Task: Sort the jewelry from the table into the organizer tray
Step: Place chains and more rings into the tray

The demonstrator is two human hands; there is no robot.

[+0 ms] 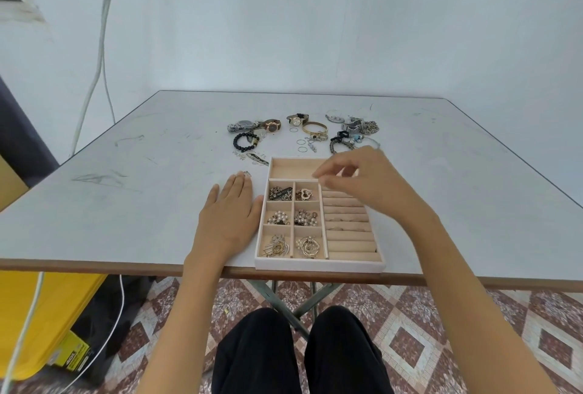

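The beige organizer tray [320,264] sits at the table's near edge. Its six small compartments hold earrings and charms, and a few rings sit in the ring rolls [347,229] on its right. My left hand [228,217] lies flat on the table against the tray's left side. My right hand [362,179] hovers over the top of the ring rolls with fingertips drawn together; anything between them is too small to see. Loose jewelry lies beyond the tray: watches [271,125], a gold bangle [314,127], a black bead bracelet [243,140], thin rings [302,149] and tangled chains [362,127].
A small silver piece [246,173] lies at my left fingertips. The tray's long top compartment [293,168] holds nothing. The white table [126,198] stands against a wall. A yellow bin [47,314] and cables sit on the floor at the left.
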